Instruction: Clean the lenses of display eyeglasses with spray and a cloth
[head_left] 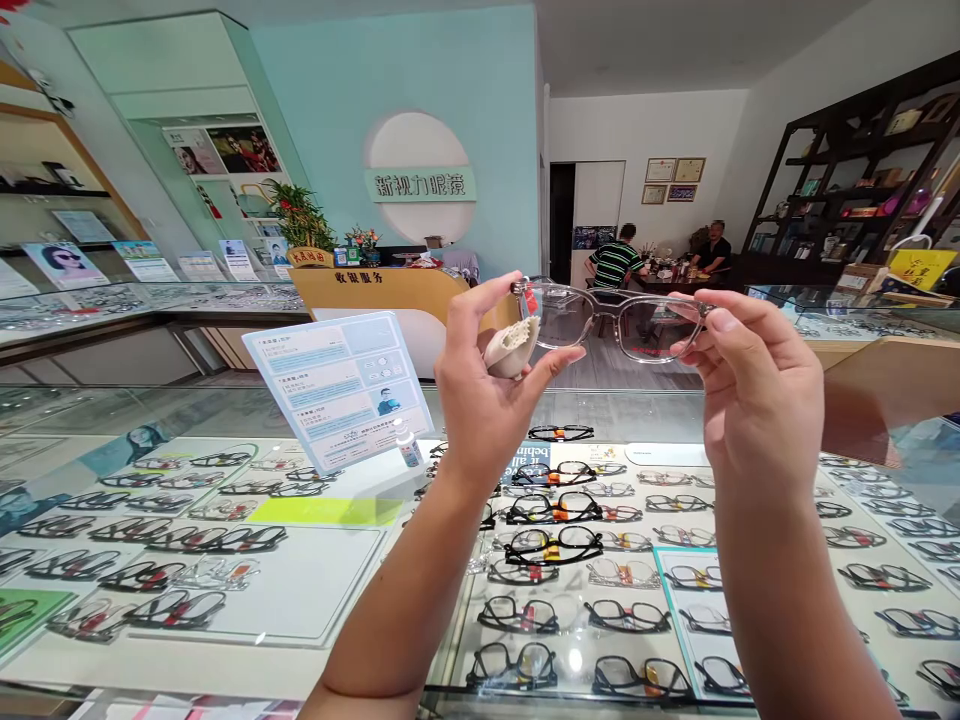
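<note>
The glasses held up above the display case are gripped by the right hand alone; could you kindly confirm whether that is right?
Not quite: in the head view, the left hand and the right hand both grip the glasses, one at each end. They are indeed above the display case.

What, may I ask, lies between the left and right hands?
Transparent-framed eyeglasses span from the left hand to the right hand, in the head view.

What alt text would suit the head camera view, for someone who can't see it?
Clear glasses held up above a glass counter, the left hand at one end, also holding a pale bundle, the right hand at the other. Rows of frames line the counter; a printed card is at left, two people farther back.
</note>
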